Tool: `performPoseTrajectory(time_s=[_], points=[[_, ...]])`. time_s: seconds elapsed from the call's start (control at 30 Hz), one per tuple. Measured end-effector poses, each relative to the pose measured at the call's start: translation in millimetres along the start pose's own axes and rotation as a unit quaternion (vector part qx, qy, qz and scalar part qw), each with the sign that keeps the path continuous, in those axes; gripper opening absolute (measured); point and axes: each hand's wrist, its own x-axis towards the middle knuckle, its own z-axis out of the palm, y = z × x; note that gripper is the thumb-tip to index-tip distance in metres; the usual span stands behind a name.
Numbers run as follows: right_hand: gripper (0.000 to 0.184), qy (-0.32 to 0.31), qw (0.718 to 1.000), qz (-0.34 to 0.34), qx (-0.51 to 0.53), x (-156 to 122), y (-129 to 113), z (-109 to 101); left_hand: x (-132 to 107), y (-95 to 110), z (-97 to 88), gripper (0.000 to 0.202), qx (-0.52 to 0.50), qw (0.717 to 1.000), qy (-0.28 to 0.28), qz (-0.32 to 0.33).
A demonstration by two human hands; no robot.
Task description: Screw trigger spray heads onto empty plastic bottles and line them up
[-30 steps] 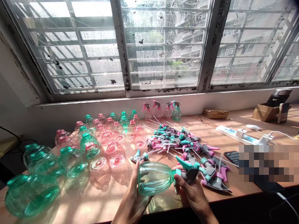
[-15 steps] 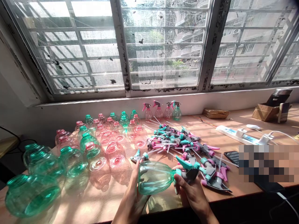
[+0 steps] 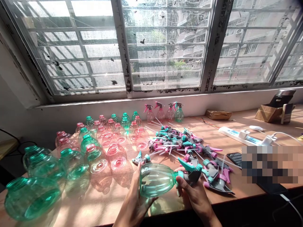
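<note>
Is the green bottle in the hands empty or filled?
Empty: the clear green plastic bottle shows no liquid level while held on its side.

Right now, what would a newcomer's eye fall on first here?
Green and pink plastic bottles crowd the left of the wooden bench. A tangled heap of spray triggers lies beside them. In front, the left hand and right hand hold a green bottle with a trigger.

Wooden bench (image 3: 208, 134) under the window: green and pink bottles (image 3: 93, 152) crowd its left half, uncapped, some on their sides. Four capped spray bottles (image 3: 163, 113) stand along the back edge. Loose spray heads (image 3: 175, 142) lie heaped mid-bench — further right, a power strip (image 3: 236, 136), a phone (image 3: 234, 159), a cardboard box (image 3: 267, 115).
</note>
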Motion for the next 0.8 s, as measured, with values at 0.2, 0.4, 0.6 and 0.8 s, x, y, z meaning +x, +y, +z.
performPoseTrajectory(time_s=[0.2, 0.4, 0.6, 0.8], points=[[0.043, -0.002, 1.0, 0.008, 0.006, -1, -1, 0, -6, -13, 2.6, 0.094, 0.005, 0.999, 0.011, -0.036], [0.04, -0.003, 1.0, 0.004, 0.004, 0, 2, 0, -7, 1, -5.2, 0.113, -0.039, 0.997, -0.035, -0.062], [0.043, 0.005, 1.0, 0.007, 0.007, -1, -1, 1, -2, -2, -3.6, 0.105, -0.014, 0.998, -0.043, -0.032], [0.044, -0.005, 1.0, 0.011, -0.003, -2, -8, 2, -5, -15, 0.9, 0.096, -0.077, 0.996, -0.026, -0.037]])
